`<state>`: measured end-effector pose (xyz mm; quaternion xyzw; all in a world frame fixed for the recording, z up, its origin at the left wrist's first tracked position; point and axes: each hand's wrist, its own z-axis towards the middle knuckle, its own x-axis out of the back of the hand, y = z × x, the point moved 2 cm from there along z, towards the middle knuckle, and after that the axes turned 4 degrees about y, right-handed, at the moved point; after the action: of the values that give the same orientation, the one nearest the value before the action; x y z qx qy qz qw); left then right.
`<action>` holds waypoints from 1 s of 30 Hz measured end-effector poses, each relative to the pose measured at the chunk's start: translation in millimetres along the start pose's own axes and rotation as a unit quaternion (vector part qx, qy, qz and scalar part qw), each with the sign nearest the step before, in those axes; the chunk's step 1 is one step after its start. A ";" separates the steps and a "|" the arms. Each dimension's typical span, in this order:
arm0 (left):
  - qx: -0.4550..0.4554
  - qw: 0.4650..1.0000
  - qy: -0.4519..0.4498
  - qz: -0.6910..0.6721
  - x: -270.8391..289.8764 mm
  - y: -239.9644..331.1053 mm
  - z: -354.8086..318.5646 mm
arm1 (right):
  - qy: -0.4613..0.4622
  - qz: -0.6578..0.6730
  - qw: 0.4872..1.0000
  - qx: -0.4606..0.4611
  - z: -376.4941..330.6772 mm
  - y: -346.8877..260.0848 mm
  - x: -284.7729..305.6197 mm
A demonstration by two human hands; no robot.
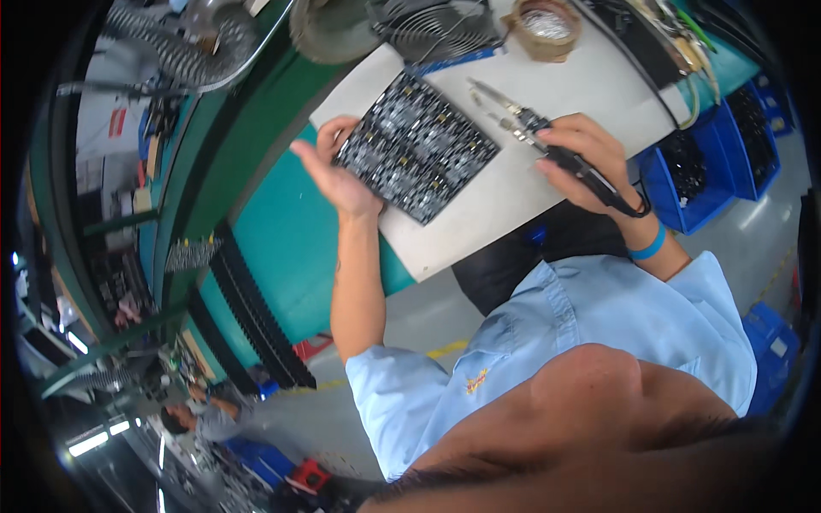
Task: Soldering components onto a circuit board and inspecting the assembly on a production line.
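My left hand (346,179) grips the left edge of a dark circuit board (419,145) densely covered with small components. Its thumb sticks out away from the board, and part of the fingers is hidden behind the edge. The board is tilted over a white work surface (462,227). In my right hand (590,158) is a pair of black-handled soldering tweezers (560,154) with two slim metal prongs. Those prongs point up and left, apart from the board's right corner. A dark cord loops by my right wrist, above a blue wristband (647,244).
Beyond the board sit a fan with a wire guard (440,34) and a brown-wrapped holder of shiny metal wool (545,30). Blue bins (684,175) of black parts stand at right. Black slotted racks (256,308) lie on the green mat (282,239). Another person (201,419) is far off, lower left.
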<state>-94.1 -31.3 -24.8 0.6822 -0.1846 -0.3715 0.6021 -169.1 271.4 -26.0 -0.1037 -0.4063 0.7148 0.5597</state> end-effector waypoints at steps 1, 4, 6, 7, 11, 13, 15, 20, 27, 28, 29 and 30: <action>-0.007 1.000 -0.020 0.002 -1.2 0.3 -0.1 | 0.011 -0.008 1.000 0.010 0.0 1.4 -0.7; -0.014 1.000 -0.008 0.014 5.2 -0.1 0.8 | -0.003 0.008 1.000 0.014 -2.6 7.0 -3.6; -0.012 0.999 -0.032 0.008 6.4 -1.1 2.8 | 0.007 -0.009 1.000 0.006 -0.8 5.2 -3.6; -0.011 1.000 -0.024 0.011 6.1 -2.5 3.0 | 0.002 -0.003 1.000 0.005 -1.2 5.2 -2.9; -0.012 0.999 -0.046 -0.015 5.0 -1.6 2.2 | 0.002 -0.025 1.000 0.002 -1.9 6.1 -3.7; -0.015 0.999 -0.047 -0.012 4.0 -1.4 1.1 | 0.000 -0.021 1.000 -0.001 -3.3 6.3 -3.9; -0.024 0.998 -0.052 -0.009 3.5 -0.3 -0.1 | 0.000 -0.016 1.000 -0.006 -3.7 6.0 -4.3; -0.045 0.997 -0.061 0.002 3.8 -0.7 -0.4 | -0.003 -0.026 1.000 -0.008 -5.2 5.3 -2.7; -0.055 0.996 -0.072 -0.003 5.3 -1.8 1.1 | 0.003 -0.019 1.000 -0.003 -5.2 8.3 -4.5; -0.054 0.996 -0.072 -0.006 5.0 -1.5 0.9 | 0.002 -0.022 1.000 -0.003 -4.9 7.5 -3.9; -0.054 0.996 -0.073 -0.009 4.7 -1.1 0.6 | 0.001 -0.024 1.000 -0.004 -4.8 6.6 -3.3; -0.053 0.996 -0.074 -0.012 4.4 -0.7 0.3 | 0.000 -0.027 1.000 -0.005 -4.7 5.8 -2.7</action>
<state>-91.5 -34.4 -26.8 0.6225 -0.2008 -0.4369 0.6175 -169.5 271.0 -33.9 -0.0952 -0.4123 0.6978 0.5780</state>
